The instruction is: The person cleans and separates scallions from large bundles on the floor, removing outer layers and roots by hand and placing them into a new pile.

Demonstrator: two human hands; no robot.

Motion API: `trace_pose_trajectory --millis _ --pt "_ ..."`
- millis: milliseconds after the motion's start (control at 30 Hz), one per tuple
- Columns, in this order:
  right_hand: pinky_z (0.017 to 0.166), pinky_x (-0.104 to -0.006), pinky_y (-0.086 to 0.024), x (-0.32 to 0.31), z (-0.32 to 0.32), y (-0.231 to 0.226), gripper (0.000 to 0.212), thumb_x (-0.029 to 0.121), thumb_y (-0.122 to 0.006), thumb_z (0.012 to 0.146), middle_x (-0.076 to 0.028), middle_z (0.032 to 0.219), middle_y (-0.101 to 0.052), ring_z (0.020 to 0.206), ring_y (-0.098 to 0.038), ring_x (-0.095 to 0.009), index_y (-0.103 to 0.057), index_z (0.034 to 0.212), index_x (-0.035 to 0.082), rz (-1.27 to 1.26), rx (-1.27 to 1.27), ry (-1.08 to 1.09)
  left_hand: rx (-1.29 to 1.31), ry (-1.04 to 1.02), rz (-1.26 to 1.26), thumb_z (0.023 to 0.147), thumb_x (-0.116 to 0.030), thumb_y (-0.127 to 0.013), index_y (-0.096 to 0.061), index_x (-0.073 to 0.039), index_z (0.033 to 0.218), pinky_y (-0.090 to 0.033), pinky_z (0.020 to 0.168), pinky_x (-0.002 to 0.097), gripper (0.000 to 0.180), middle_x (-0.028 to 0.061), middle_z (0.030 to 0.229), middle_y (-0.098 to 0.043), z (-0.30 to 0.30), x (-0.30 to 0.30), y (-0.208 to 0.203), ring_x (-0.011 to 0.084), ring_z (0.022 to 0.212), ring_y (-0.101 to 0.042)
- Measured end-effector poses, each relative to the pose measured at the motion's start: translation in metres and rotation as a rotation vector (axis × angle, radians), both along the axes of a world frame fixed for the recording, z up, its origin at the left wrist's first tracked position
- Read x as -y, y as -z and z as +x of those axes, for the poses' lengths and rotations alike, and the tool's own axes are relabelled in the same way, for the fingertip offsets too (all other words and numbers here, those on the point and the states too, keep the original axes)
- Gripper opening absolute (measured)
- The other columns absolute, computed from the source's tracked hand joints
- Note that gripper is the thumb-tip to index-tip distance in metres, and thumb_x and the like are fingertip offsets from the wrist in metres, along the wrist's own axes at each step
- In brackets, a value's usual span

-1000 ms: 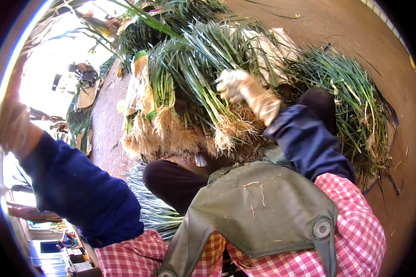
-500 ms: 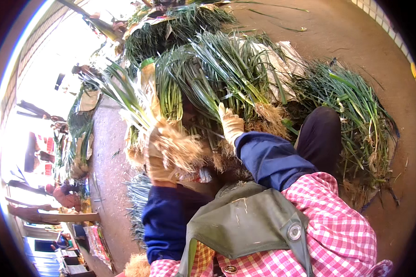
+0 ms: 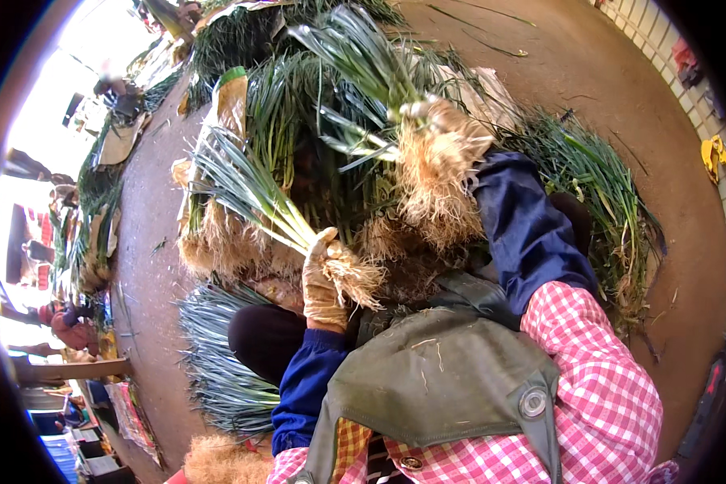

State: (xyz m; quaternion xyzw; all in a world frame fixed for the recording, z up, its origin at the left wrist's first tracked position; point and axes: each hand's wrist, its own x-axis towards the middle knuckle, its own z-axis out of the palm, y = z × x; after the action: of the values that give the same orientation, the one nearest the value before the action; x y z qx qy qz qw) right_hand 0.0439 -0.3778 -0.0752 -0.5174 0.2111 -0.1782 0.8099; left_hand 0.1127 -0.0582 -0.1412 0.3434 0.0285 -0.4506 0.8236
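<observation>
My left hand [image 3: 323,278], in a tan work glove, is closed round a small bunch of green onions [image 3: 276,206]. Its pale roots hang toward my apron and its leaves point to the upper left. Farther forward and to the right, my gloved right hand [image 3: 453,121] grips a thicker bunch of green onions [image 3: 371,64] close to the roots. A shaggy mass of roots [image 3: 436,181] hangs below that hand, partly covering its fingers. Between and beyond both hands lies a pile of rooted green onions [image 3: 282,105].
Bluish-green onions [image 3: 222,355] lie to the left of my knee, with a root mass [image 3: 227,460] nearer me. Another heap [image 3: 597,177] spreads on the right. Wet brown floor [image 3: 149,298] runs along the left. A yellow object [image 3: 719,161] stands by the tiled wall.
The left hand has turned and swung to the right, lower and nearer me, with fewer onions showing in it. My right hand has lifted a bunch from the pile, up and right.
</observation>
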Motion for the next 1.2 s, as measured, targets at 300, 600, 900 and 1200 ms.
trace_pose_trajectory --millis 300,600,900,1200 --pt "0.055 -0.0305 -0.048 0.022 -0.005 0.085 0.019 0.025 -0.057 0.088 -0.004 0.079 -0.068 0.058 -0.06 -0.015 -0.065 0.093 0.009 -0.511 -0.349 0.202 0.04 0.064 -0.022 0.085 -0.015 -0.059 -0.057 -0.001 0.113 -0.048 0.046 0.0276 0.031 0.003 0.064 -0.056 -0.011 0.027 0.014 0.0148 0.052 -0.056" --pt "0.074 -0.0356 -0.05 -0.032 -0.047 0.082 0.029 0.034 -0.07 0.078 -0.011 0.089 -0.068 0.078 -0.063 -0.027 -0.067 0.092 0.009 -1.032 -0.727 0.339 -0.024 0.122 -0.101 0.083 -0.011 -0.057 -0.058 0.002 0.11 -0.051 0.051 0.0306 0.03 0.0067 0.07 -0.059 -0.015 0.038 0.021 0.0177 0.054 -0.057" --pt "0.066 -0.0292 -0.046 -0.011 -0.078 0.061 0.025 0.026 -0.07 0.081 -0.004 0.085 -0.063 0.075 -0.057 -0.014 -0.062 0.093 0.005 -0.615 -0.498 0.024 -0.033 0.283 -0.169 0.083 -0.009 -0.059 -0.056 0.003 0.108 -0.05 0.057 0.0293 0.027 0.0059 0.078 -0.059 -0.045 0.056 -0.011 0.0166 0.063 -0.057" --pt "0.068 -0.0248 -0.05 -0.041 -0.084 0.129 0.034 0.012 -0.073 0.078 -0.004 0.084 -0.06 0.07 -0.053 -0.011 -0.056 0.106 0.001 0.411 -0.064 -0.011 -0.089 0.287 0.132 0.082 -0.011 -0.061 -0.062 -0.004 0.094 -0.053 0.057 0.0291 0.013 0.0014 0.073 -0.061 -0.076 0.117 0.035 0.0153 0.065 -0.061"
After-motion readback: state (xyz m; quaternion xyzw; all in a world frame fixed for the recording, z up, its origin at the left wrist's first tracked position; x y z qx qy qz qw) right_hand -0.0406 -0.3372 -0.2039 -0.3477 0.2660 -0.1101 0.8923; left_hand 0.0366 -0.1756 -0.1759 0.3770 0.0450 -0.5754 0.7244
